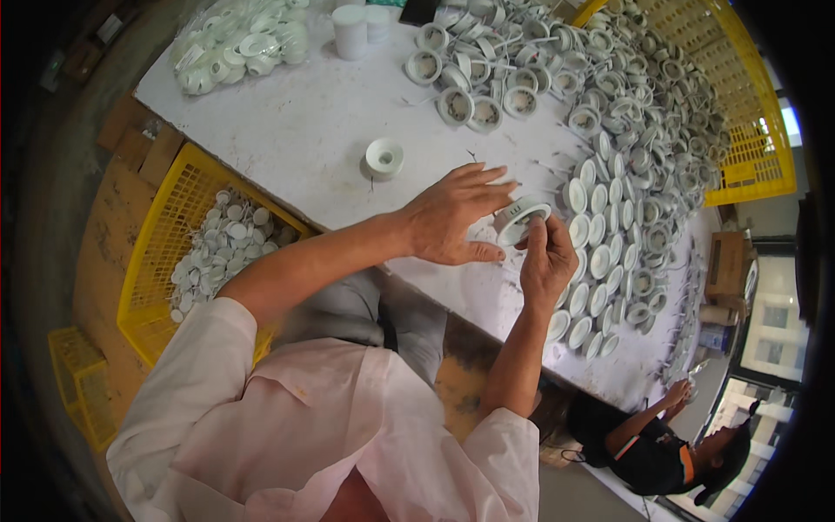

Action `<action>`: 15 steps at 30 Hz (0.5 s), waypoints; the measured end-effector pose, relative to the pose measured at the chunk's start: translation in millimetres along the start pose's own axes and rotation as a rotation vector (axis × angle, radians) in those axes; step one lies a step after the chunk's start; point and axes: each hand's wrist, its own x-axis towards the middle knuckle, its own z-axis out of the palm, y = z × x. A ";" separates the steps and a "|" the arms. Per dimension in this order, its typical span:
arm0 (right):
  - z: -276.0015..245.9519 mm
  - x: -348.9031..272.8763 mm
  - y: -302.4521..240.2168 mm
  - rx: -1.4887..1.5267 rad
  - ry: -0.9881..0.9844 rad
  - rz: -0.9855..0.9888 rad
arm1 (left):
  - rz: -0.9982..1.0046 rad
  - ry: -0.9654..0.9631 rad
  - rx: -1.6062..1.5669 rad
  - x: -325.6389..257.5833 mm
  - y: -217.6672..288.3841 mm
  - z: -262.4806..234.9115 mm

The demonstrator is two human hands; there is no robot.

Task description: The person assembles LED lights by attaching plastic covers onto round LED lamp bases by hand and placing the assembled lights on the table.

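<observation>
In my right hand (548, 263) is a white round downlight housing (511, 221), gripped by its rim between thumb and fingers and tilted, with small dark marks on its side. My left hand (457, 216) is beside it, fingers stretched out and thumb apart, holding nothing. Whether the left fingertips touch the housing I cannot tell. Farther off on the white table (296, 130) lies a single white cup-like ring (384, 157) with a round hole in its middle. Right of my hands, several white round housings (600, 261) stand packed in rows.
A large heap of wired housings (626, 113) fills the far right, against a yellow crate (757, 157). Bagged white parts (243, 48) and white cylinders (350, 35) sit at the back. At left, a yellow basket (143, 287) holds white discs. Another person (670, 444) works at lower right.
</observation>
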 end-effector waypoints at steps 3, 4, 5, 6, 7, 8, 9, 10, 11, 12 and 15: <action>4.4 -22.7 -5.4 0.013 0.025 -0.019 | -0.144 -0.135 -0.214 -13.6 5.4 4.7; 5.7 -29.5 -4.7 0.011 0.032 -0.015 | -0.211 -0.196 -0.319 -17.5 7.5 5.8; 7.2 -35.1 -3.8 0.049 0.063 0.019 | -0.176 -0.090 -0.285 -21.8 12.6 9.3; 9.5 -39.6 -2.8 0.086 0.094 0.051 | -0.173 -0.093 -0.288 -25.0 16.5 9.7; 12.6 -43.1 0.1 0.179 0.110 0.098 | -0.347 -0.143 -0.393 -24.8 23.9 5.7; 15.4 -46.2 4.6 0.177 0.110 0.097 | -0.521 -0.191 -0.497 -25.5 29.1 3.9; 18.3 -48.8 9.7 0.145 0.120 0.095 | -0.520 -0.189 -0.497 -28.9 30.1 7.3; 23.6 -50.9 10.9 0.116 0.126 0.096 | -0.627 -0.178 -0.564 -34.1 30.7 9.5; 29.4 -51.8 9.8 0.127 0.123 0.101 | -0.734 -0.164 -0.631 -38.5 31.5 10.5; 34.0 -53.6 11.0 0.130 0.115 0.101 | -0.738 -0.157 -0.627 -41.9 32.6 10.7; 48.1 -57.9 14.5 0.144 0.112 0.149 | -0.916 -0.088 -0.704 -49.3 36.3 8.4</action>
